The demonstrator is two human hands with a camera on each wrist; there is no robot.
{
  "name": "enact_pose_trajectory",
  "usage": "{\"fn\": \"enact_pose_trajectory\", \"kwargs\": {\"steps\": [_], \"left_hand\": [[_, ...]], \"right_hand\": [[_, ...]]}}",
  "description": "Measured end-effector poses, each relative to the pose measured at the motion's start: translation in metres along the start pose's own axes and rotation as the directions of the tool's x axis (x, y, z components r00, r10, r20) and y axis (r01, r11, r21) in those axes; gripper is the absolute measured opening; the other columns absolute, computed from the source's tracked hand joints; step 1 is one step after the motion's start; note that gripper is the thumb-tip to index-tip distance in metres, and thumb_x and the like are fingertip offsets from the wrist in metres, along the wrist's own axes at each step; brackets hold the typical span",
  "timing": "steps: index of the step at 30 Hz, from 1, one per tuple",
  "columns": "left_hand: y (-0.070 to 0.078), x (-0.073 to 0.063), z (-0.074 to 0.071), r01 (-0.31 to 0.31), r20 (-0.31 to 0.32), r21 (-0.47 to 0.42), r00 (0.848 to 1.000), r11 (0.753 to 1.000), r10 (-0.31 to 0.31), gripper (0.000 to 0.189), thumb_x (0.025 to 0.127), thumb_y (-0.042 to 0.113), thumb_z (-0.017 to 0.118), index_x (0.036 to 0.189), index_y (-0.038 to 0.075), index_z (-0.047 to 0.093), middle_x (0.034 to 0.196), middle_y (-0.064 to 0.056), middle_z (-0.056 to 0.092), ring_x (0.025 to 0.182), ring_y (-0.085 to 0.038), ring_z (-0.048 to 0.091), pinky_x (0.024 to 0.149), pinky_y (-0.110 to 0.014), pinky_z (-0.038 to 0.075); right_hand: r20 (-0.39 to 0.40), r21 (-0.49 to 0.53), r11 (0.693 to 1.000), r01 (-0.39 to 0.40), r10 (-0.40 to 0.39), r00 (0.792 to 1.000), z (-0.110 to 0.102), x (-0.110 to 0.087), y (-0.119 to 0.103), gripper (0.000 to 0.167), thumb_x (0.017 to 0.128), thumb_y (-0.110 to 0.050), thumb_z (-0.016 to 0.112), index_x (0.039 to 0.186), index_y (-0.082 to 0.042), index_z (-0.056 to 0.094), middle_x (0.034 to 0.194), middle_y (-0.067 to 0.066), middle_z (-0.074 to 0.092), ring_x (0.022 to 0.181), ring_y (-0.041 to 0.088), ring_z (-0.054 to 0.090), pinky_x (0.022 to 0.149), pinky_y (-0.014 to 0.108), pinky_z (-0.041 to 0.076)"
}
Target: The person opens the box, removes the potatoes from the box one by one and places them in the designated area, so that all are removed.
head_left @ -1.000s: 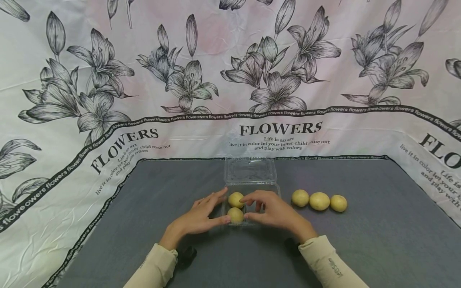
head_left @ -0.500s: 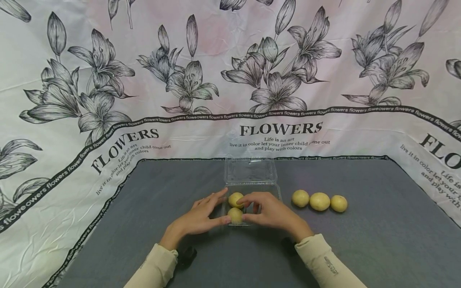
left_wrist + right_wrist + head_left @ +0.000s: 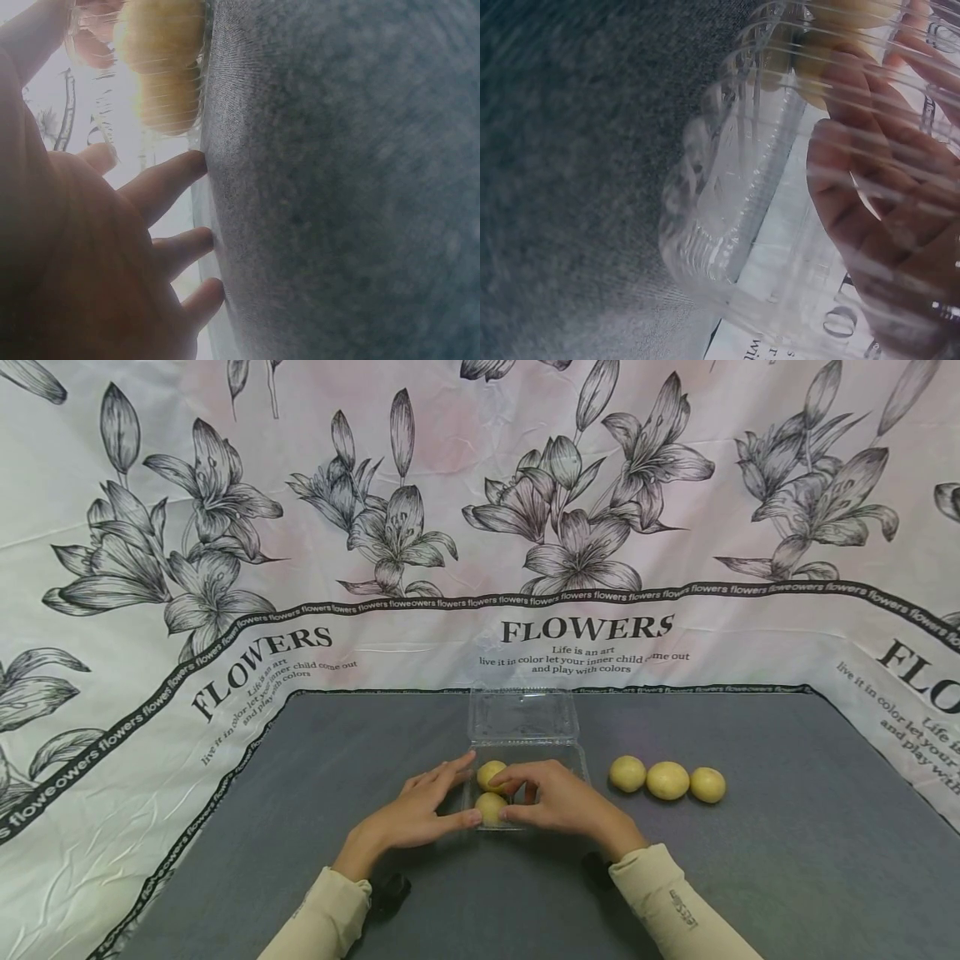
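A clear plastic clamshell box (image 3: 557, 760) lies in front of me with its lid (image 3: 522, 715) tipped back. Two round, smooth, pale-yellow fruits sit in its left part, a rear fruit (image 3: 490, 773) and a front fruit (image 3: 490, 810). My left hand (image 3: 416, 810) is spread along the box's left side, its thumb at the front corner by the front fruit. Over the box reaches my right hand (image 3: 558, 800), index fingertip at the rear fruit and thumb tip at the front one. In the right wrist view its fingers (image 3: 847, 90) show through the clear wall, bent slightly towards the fruits.
Right of the box, three similar fruits lie in a row: a left one (image 3: 627, 773), a larger middle one (image 3: 667, 781) and a right one (image 3: 707, 785). The grey tabletop (image 3: 780, 860) ends at a white flower-printed cloth (image 3: 420, 652) behind and at the sides.
My right hand has shifted slightly left, bringing its index finger and thumb further over the two fruits in the box. My left hand keeps its place.
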State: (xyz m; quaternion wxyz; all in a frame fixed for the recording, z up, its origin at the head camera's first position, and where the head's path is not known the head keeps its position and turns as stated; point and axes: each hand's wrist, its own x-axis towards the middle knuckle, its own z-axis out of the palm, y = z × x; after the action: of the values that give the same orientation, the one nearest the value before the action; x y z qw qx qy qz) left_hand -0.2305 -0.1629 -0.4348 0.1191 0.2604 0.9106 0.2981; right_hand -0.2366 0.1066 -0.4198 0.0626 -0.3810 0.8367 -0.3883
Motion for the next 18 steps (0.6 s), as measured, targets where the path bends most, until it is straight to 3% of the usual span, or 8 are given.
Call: {"fn": "enact_pose_trajectory", "kwargs": {"steps": [18], "left_hand": [[-0.002, 0.0012, 0.0005, 0.003, 0.003, -0.003, 1.0, 1.0, -0.003, 0.09, 0.095, 0.066, 0.057, 0.165, 0.034, 0.01, 0.162, -0.002, 0.042, 0.16, -0.031, 0.014, 0.123, -0.064, 0.011]], "right_hand": [[0.062, 0.065, 0.997, -0.049, 0.045, 0.997, 0.0008, 0.0067, 0.0049, 0.042, 0.092, -0.023, 0.079, 0.129, -0.006, 0.068, 0.115, 0.013, 0.075, 0.09, 0.018, 0.073, 0.075, 0.024, 0.057]]}}
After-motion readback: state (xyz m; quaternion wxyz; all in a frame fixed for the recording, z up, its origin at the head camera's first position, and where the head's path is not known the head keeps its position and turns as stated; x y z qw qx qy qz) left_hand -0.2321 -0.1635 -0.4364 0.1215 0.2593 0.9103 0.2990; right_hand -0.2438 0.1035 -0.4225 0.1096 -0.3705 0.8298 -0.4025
